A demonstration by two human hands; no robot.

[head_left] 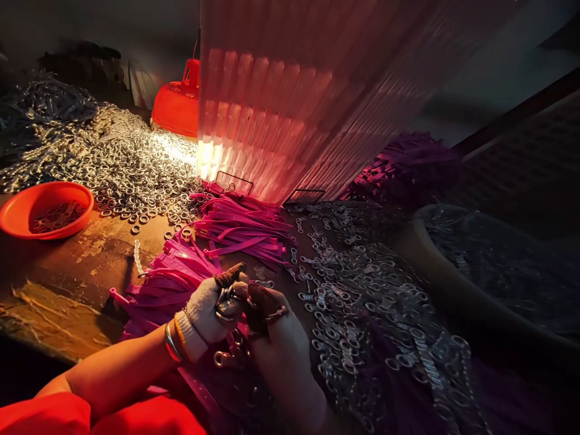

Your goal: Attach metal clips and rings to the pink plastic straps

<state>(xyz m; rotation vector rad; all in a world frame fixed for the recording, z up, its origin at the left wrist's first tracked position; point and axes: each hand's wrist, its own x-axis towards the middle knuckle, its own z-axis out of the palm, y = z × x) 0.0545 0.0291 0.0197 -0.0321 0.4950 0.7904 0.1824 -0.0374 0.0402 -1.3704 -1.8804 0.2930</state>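
Note:
My left hand (206, 311), in a pale glove with an orange cuff, is closed around several small shiny metal clasps (228, 297). Dark wrapping covers its thumb or fingertip. Against it, my right hand (281, 332) is closed, its fingertips dark and a band around one finger. Whatever those right fingers pinch is hidden in shadow. Both hands meet above a fan of magenta straps (167, 281). Below them, a metal clasp (223, 359) with a ring end shows near the right wrist.
A red lamp (176, 109) lights a heap of metal rings (131, 157). An orange bowl (67, 226) holds small metal parts. Behind the strap bundle (247, 226) stands a translucent ribbed panel (272, 109). Metal clasps (348, 326) spread rightward beside a large tub (426, 235).

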